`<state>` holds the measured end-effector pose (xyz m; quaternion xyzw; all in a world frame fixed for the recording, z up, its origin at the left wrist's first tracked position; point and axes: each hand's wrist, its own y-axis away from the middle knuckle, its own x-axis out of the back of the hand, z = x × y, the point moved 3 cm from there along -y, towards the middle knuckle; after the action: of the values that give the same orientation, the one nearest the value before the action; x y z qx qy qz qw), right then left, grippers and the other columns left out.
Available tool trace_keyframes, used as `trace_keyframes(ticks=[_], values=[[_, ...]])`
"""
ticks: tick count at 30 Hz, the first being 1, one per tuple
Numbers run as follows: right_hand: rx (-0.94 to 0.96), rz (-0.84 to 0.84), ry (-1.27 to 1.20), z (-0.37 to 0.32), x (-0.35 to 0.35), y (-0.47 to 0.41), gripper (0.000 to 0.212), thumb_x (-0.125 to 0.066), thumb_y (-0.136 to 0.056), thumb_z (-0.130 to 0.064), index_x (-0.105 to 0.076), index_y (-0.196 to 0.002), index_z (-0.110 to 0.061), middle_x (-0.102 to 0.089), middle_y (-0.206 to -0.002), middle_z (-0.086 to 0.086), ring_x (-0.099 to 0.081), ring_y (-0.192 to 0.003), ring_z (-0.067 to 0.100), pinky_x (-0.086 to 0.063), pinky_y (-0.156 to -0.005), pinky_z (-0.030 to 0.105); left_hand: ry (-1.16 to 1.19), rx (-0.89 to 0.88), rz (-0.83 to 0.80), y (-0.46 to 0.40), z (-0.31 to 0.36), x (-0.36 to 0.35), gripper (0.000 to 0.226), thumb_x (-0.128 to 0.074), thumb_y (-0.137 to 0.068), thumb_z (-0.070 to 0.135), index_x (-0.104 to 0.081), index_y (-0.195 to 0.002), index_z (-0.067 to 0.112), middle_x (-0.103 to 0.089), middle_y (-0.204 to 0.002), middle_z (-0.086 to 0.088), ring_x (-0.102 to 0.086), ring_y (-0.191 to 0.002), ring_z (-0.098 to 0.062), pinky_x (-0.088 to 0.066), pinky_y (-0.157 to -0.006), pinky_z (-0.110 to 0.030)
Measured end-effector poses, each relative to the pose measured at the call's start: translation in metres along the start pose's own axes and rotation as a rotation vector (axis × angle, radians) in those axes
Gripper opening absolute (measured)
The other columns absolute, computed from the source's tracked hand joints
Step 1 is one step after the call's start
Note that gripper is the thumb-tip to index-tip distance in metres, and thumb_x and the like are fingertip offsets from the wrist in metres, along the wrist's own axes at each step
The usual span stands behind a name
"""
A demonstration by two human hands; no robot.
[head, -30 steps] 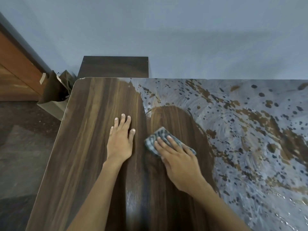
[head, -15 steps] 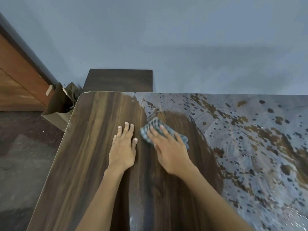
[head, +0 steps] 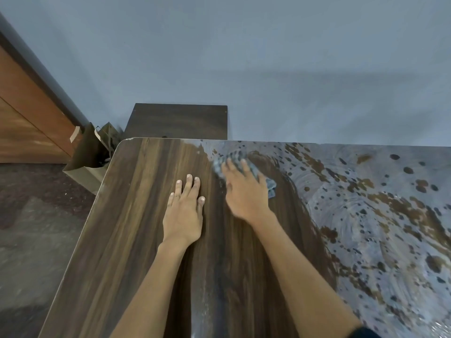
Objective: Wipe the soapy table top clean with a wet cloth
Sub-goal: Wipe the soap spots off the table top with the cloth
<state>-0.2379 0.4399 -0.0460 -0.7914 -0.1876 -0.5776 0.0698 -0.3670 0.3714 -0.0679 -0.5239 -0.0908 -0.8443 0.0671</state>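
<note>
A dark wood-grain table top (head: 136, 215) fills the lower view. Its left part is bare wood, while grey-white soap film (head: 378, 215) with brown gaps covers the right part. My right hand (head: 244, 191) presses flat, fingers straight, on a blue-grey checked cloth (head: 271, 185) near the table's far edge, at the border of the soap. The cloth is mostly hidden under the hand and blurred by motion. My left hand (head: 184, 211) rests flat on the bare wood just left of it, fingers straight.
A dark low cabinet (head: 178, 120) stands behind the table against the grey-blue wall. A brown paper bag (head: 90, 154) sits on the floor off the table's far left corner. A wooden door (head: 26, 123) is at the left.
My right hand has pushed the cloth away from me toward the far edge, widening the wiped strip. My left hand has stayed flat in the same spot. The camera has tilted up.
</note>
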Motion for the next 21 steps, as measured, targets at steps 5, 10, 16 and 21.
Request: trace_keyframes(ticks=[5, 10, 16, 21], values=[[0.121, 0.0, 0.096, 0.012, -0.004, 0.081, 0.053, -0.015, -0.093, -0.039, -0.025, -0.145, -0.036, -0.023, -0.149, -0.019, -0.013, -0.14, 0.005, -0.014, -0.109, 0.035, -0.026, -0.022, 0.042, -0.011, -0.004, 0.0, 0.05, -0.023, -0.1, 0.032, -0.014, -0.147, 0.018, -0.007, -0.156, 0.002, -0.001, -0.144, -0.016, -0.007, -0.115, -0.032], [-0.157, 0.013, 0.127, 0.056, 0.017, 0.03, 0.049, -0.015, -0.101, -0.037, -0.006, -0.149, -0.035, -0.006, -0.155, -0.017, 0.002, -0.143, 0.008, -0.012, -0.114, 0.037, -0.147, -0.052, 0.172, -0.007, -0.007, -0.009, 0.059, -0.004, -0.094, 0.04, -0.02, -0.145, 0.016, -0.019, -0.153, 0.0, -0.012, -0.142, -0.017, -0.01, -0.113, -0.032], [-0.154, 0.031, 0.028, 0.016, 0.01, -0.067, 0.056, -0.029, -0.099, -0.024, -0.006, -0.151, -0.026, -0.001, -0.158, -0.006, 0.002, -0.145, 0.017, -0.01, -0.114, 0.047, -0.195, -0.074, 0.194, -0.014, -0.009, -0.013, 0.06, -0.006, -0.093, 0.038, -0.021, -0.144, 0.011, -0.022, -0.152, -0.004, -0.015, -0.141, -0.017, -0.013, -0.113, -0.033], [0.203, -0.014, 0.056, -0.02, 0.001, -0.043, 0.051, -0.032, -0.1, -0.024, -0.017, -0.149, -0.03, -0.013, -0.156, -0.012, -0.004, -0.144, 0.011, -0.012, -0.114, 0.044, -0.191, -0.099, 0.189, -0.016, -0.01, -0.009, 0.063, -0.003, -0.089, 0.041, -0.012, -0.144, 0.011, -0.014, -0.153, -0.002, -0.003, -0.138, -0.011, -0.006, -0.113, -0.029]])
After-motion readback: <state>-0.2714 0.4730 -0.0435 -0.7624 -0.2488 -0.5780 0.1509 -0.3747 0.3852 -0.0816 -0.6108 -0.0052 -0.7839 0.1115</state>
